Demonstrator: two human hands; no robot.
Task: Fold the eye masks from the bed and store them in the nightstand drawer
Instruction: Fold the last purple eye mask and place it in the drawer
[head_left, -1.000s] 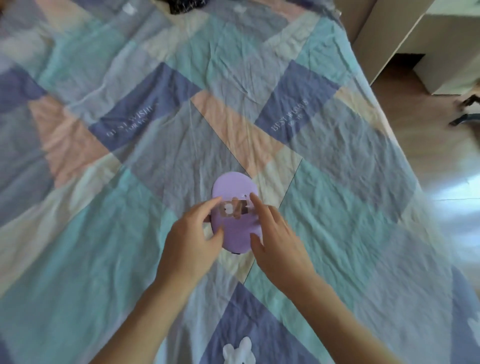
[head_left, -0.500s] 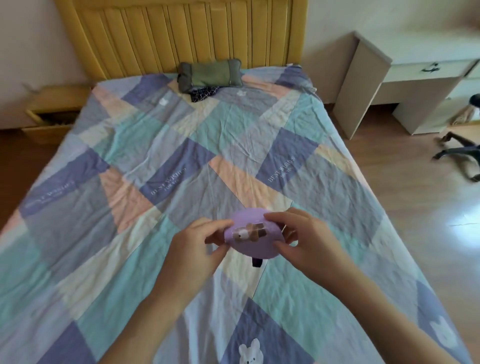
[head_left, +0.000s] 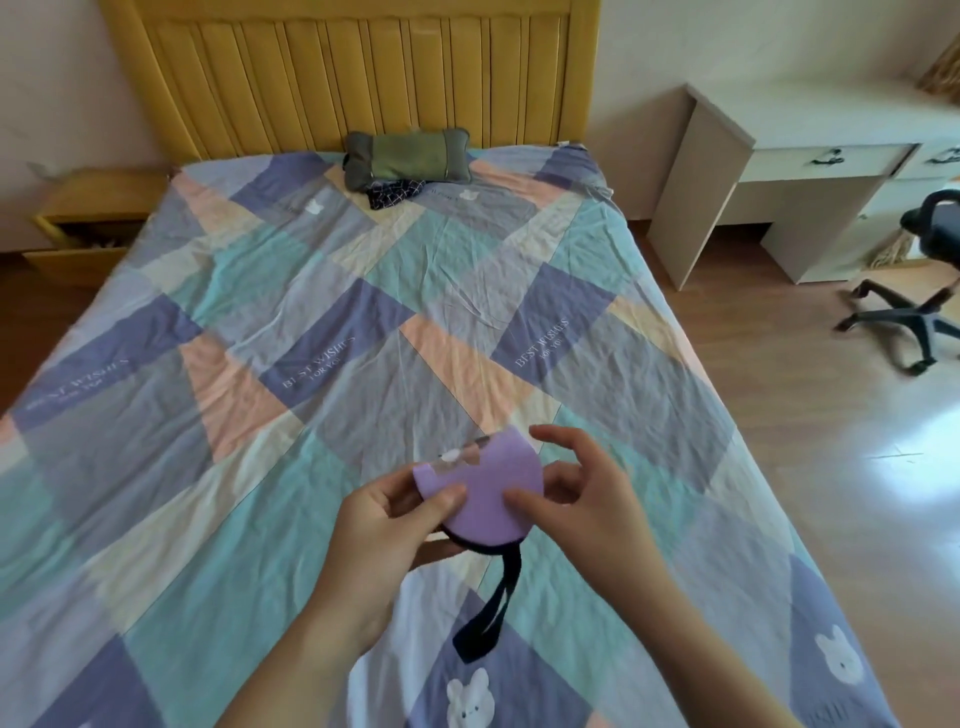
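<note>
A purple eye mask, folded in half, is held above the patchwork bed. Its dark strap hangs down in a loop. My left hand grips the mask's left side, thumb on top and fingers beneath. My right hand has its thumb on the mask's right part; its other fingers are spread and loosely bent behind the edge. The yellow nightstand stands at the far left of the bed with its drawer pulled open.
A green pillow and a dark checked cloth lie near the yellow headboard. A white desk and a black office chair stand on the wooden floor to the right.
The mask has been lifted off the bed and folded in half, its strap now dangling. My view has tilted up, bringing the headboard, nightstand and desk into sight.
</note>
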